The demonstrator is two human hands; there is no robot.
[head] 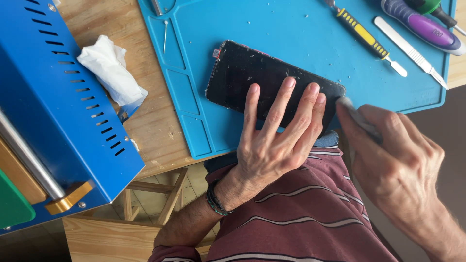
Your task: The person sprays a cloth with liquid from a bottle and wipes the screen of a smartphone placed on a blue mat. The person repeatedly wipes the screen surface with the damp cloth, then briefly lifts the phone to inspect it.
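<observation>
Your left hand lay flat, fingers spread, on the black phone, pressing it down; the phone rested on the blue mat on the bench, its screen speckled with dust; your right hand was closed on a small wipe, which touched the right end of the phone; a crumpled tissue lay beside the blue machine; a yellow tool, a metal spatula and a purple tool lay at the far edge of the mat.

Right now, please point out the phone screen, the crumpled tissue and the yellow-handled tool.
phone screen (pixel 242 77), head view, bare glass middle
crumpled tissue (pixel 110 70), head view, its middle
yellow-handled tool (pixel 363 34), head view, its handle
</observation>
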